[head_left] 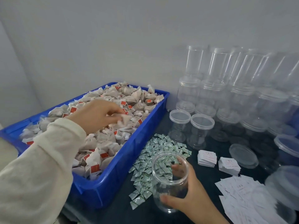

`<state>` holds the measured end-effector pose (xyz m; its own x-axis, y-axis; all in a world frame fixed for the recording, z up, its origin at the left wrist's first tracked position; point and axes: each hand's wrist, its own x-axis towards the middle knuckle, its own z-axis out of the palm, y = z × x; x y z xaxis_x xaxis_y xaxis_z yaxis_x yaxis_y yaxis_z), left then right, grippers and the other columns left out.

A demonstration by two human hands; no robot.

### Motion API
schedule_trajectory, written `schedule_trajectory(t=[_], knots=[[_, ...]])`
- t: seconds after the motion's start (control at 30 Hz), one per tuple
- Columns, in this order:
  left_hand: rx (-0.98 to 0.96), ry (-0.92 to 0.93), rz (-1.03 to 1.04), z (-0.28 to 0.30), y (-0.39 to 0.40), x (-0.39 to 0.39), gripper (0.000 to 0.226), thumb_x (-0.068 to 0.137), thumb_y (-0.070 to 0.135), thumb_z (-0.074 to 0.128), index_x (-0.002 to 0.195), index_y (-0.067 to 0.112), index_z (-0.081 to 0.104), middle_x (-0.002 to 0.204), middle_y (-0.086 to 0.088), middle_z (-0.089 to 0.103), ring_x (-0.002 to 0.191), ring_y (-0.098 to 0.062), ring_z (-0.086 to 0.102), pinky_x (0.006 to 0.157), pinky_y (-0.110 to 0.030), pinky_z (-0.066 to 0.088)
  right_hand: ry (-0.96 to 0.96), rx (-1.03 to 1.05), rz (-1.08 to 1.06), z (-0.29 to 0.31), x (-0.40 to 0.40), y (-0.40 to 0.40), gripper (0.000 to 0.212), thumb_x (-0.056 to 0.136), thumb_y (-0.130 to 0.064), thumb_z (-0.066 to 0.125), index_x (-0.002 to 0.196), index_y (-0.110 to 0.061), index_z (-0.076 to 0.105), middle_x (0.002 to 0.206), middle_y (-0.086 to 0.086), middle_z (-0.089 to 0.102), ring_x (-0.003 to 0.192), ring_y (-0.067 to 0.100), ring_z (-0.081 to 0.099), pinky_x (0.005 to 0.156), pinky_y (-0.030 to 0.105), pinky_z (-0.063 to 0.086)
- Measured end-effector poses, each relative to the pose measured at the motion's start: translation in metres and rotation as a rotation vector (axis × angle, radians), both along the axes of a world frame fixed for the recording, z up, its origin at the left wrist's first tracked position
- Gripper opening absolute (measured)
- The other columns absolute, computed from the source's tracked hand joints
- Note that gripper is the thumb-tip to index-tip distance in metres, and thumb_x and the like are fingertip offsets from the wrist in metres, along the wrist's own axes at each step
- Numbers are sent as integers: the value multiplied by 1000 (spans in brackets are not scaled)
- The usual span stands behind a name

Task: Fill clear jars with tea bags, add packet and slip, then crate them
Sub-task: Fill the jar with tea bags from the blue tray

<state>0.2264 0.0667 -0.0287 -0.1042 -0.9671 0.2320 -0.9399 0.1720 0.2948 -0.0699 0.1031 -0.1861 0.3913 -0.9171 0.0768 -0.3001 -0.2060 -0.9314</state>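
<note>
Left hand [95, 115] pinches a tea bag [125, 118] over the blue bin [123, 172]. Right hand [189, 189] wraps around an open, empty jar [168, 180] beside the packets [145, 160].

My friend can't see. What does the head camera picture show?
A left hand pinches a tea bag in a full blue bin, while the right hand holds an open clear jar. Green packets, white slips and empty jars lie nearby.

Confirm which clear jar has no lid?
The clear plastic jar gripped by the right hand, beside the green packets; the others wear lids.
</note>
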Motion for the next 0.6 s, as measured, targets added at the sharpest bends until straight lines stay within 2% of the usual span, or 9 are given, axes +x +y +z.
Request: schedule_trajectory(t=[0.07,0.13,0.2,0.23,0.3,0.4,0.5,0.6], knots=[[-51,217,-87,9,13,-25,17,89,23,64,96,38,70,88,16,71,80,0,65,72,-15,49,7,1,-2,0,2,0,105,44,-63,87,121,-77,17,125,-42,43,118,-18,43,89,11,39],[-28,492,-200,11,25,-51,23,87,10,66,95,31,72,87,11,73,77,-2,69,64,-13,53,4,-4,-9,2,3,0,105,45,-60,87,121,-77,16,123,-43,43,115,-19,44,86,7,39],[55,701,-293,6,36,-75,23,85,2,65,96,20,73,88,4,74,78,-8,71,64,-15,55,-19,-9,-15,5,3,0,101,46,-56,88,117,-79,19,120,-44,45,113,-20,45,82,2,40],[91,739,-320,2,39,-84,20,85,2,66,96,18,72,87,2,74,79,-11,71,67,-18,57,-38,-13,-13,6,3,0,99,47,-53,88,115,-79,22,118,-44,46,112,-20,46,80,-1,39],[113,699,-332,-11,41,-99,17,82,7,70,93,20,70,86,4,75,79,-11,72,72,-23,58,-66,-23,-9,9,3,1,95,49,-48,89,116,-75,27,118,-43,48,111,-19,47,80,-4,37],[126,575,-340,-28,42,-114,13,80,14,74,88,22,67,80,9,74,73,-5,70,73,-22,57,-101,-36,-2,10,3,2,92,54,-39,90,124,-61,36,121,-33,55,113,-10,53,82,1,40],[92,319,-362,-41,40,-124,10,81,23,74,82,23,65,75,13,70,77,-2,65,73,-16,50,-118,-26,2,9,2,3,102,55,-32,91,136,-51,31,122,-32,55,113,-10,53,82,2,42],[84,55,-369,-46,37,-131,7,86,33,67,91,28,66,87,16,68,88,-4,59,81,-21,45,-139,-17,6,11,0,3,100,55,-29,91,128,-62,32,119,-34,54,111,-11,54,77,2,45]])
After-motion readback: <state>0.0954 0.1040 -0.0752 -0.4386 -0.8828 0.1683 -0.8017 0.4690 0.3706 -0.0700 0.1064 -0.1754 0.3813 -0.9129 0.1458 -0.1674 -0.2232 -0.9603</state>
